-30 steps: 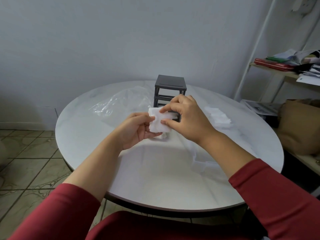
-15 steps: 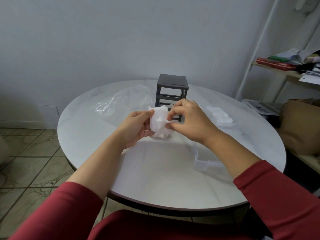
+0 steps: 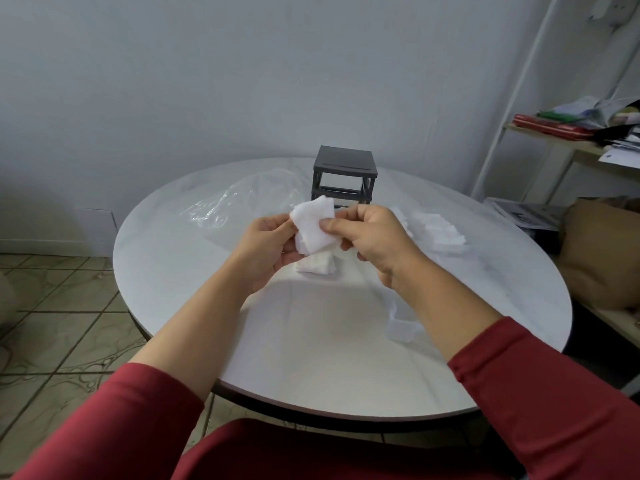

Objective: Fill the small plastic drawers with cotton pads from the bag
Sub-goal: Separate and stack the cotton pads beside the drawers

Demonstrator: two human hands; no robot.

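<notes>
Both hands hold a small stack of white cotton pads (image 3: 313, 225) above the table. My left hand (image 3: 266, 249) grips the stack's left side and my right hand (image 3: 372, 239) pinches its right edge. Below them a second clump of pads (image 3: 317, 266) lies on the table. A dark grey drawer frame (image 3: 344, 176) with empty slots stands just behind the hands. To the right lies a row of loose pads (image 3: 440, 230). A clear plastic drawer (image 3: 401, 323) sits near my right forearm. The crumpled clear bag (image 3: 239, 202) lies at the back left.
The round white table (image 3: 311, 358) stands close to a grey wall. At the right is a white metal shelf (image 3: 568, 133) with papers and a red book, and a brown bag (image 3: 602, 251) below it. Tiled floor lies to the left.
The hands have lifted the pad stack slightly and turned it flatter towards me. A clump of pads now lies on the table beneath the hands.
</notes>
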